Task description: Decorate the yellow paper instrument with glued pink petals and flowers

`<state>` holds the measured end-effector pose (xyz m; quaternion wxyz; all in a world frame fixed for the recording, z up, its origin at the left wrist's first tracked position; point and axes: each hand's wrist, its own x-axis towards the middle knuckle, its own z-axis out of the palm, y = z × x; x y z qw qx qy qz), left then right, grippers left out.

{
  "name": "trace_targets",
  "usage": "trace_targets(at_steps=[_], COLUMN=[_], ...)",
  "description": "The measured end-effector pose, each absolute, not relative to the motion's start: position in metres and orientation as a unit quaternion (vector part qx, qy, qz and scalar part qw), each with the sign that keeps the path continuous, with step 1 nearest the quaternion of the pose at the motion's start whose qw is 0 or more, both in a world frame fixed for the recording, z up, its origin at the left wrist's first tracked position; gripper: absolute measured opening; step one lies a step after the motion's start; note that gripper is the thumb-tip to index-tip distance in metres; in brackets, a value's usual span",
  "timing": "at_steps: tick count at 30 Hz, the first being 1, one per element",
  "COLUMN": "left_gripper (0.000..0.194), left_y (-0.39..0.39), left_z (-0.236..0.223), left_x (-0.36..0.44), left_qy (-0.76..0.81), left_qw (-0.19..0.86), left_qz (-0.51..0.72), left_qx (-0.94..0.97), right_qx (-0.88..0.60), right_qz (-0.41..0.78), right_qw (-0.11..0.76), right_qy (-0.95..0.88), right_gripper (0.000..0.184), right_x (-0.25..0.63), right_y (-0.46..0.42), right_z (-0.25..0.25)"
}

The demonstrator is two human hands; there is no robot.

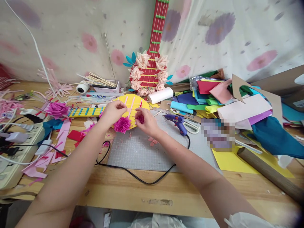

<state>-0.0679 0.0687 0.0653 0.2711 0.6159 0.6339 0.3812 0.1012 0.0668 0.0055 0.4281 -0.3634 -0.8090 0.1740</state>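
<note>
A yellow paper guitar [140, 103] lies on its side, its neck [86, 112] with blue frets pointing left and pink strips across its body. My left hand [113, 111] is over the body with thumb and fingertips pinched; whatever is between them is too small to make out. A full magenta paper flower [122, 125] sits on the body's near edge, just below that hand. My right hand [148, 122] curls at the body's right side, its thumb and fingers around a smaller dark magenta paper flower [140, 119], partly hidden by the fingers.
A purple glue gun [177, 123] lies by white-handled scissors [192, 126] on the grey cutting mat [140, 155]; its black cord loops across the front. Behind stands a red paper guitar [148, 76]. Coloured paper [244, 107] is heaped right, a power strip [21, 158] left.
</note>
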Motion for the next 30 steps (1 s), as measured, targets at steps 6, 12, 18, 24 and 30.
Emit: trace_targets(at_steps=[6, 12, 18, 24, 30], left_gripper=[0.008, 0.011, 0.014, 0.014, 0.016], left_y=[0.067, 0.060, 0.056, 0.059, 0.062], left_z=[0.058, 0.049, 0.047, 0.045, 0.047], left_x=[-0.059, -0.059, -0.053, -0.049, -0.044], left_qy=[0.636, 0.642, 0.649, 0.658, 0.668], left_qw=[0.246, 0.225, 0.210, 0.204, 0.217], left_qz=[0.312, 0.274, 0.244, 0.230, 0.222], left_qx=[0.661, 0.680, 0.689, 0.687, 0.677], right_qx=[-0.378, -0.384, -0.388, -0.395, -0.394], right_qz=[0.192, 0.204, 0.199, 0.193, 0.199], right_qw=[0.470, 0.481, 0.481, 0.470, 0.465], right_qy=[-0.774, -0.762, -0.760, -0.765, -0.767], right_gripper=[0.030, 0.025, 0.025, 0.023, 0.023], right_x=[0.108, 0.108, 0.108, 0.108, 0.109], right_y=[0.053, 0.049, 0.049, 0.050, 0.049], right_z=[-0.014, -0.019, -0.020, -0.020, -0.019])
